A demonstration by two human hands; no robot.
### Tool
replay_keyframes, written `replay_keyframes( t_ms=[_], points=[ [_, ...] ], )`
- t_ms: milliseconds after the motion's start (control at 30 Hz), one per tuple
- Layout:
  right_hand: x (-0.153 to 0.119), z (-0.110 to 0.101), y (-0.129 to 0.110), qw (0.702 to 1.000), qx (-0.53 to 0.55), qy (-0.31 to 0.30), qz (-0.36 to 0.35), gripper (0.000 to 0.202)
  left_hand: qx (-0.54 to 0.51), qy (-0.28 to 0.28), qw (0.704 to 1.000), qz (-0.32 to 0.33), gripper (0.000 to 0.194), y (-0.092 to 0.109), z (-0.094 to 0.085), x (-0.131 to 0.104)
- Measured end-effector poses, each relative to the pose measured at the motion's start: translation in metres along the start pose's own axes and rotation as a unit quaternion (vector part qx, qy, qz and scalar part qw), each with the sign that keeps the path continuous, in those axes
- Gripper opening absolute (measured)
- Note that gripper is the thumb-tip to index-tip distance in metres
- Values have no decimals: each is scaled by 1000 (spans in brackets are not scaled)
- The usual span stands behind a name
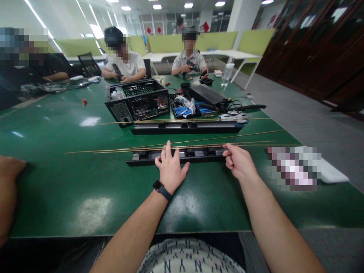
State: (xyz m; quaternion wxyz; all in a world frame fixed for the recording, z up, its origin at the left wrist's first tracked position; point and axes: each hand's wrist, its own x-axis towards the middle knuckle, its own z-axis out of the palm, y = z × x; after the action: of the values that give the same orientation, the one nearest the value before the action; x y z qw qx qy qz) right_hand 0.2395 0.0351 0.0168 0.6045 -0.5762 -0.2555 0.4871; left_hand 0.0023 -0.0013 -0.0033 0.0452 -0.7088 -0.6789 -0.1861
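Your left hand (171,172) is lying fingers-apart over thin golden rods (113,151) running along a long black metal channel (142,163), your right hand (239,161) curling, grip unclear, by its right end

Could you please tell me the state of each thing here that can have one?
Left hand, fingers spread
Right hand, fingers curled
Thin rods, lengthwise over the near rail
Far rail, untouched by hands
Computer case, open
Clear bottle, upright
Wristwatch, fastened
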Motion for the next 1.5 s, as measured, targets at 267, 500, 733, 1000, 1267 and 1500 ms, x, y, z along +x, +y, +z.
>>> replay_keyframes(
  t_ms=[267,500,733,1000,1267,1500],
  points=[
    [1,0,3,1000,-3,-18,-1,12,-6,0,1000,0,66,0,-2,1],
    [1,-1,1,1000,2,-3,-5,13,-4,-3,1000,-1,65,0,-1,0],
    [5,-3,3,1000,7,14,-16,11,0,-2,1000,-1,66,0,0,0],
    [3,-2,1,1000,1,13,-9,17,-3,-2,1000,0,66,0,-1,0],
    [1,-1,1,1000,-1,-3,5,15,-3,-4,1000,-1,66,0,-1,0],
    [0,-2,2,1000,4,-5,-4,20,-1,-2,1000,0,65,1,-1,0]
  ],
)
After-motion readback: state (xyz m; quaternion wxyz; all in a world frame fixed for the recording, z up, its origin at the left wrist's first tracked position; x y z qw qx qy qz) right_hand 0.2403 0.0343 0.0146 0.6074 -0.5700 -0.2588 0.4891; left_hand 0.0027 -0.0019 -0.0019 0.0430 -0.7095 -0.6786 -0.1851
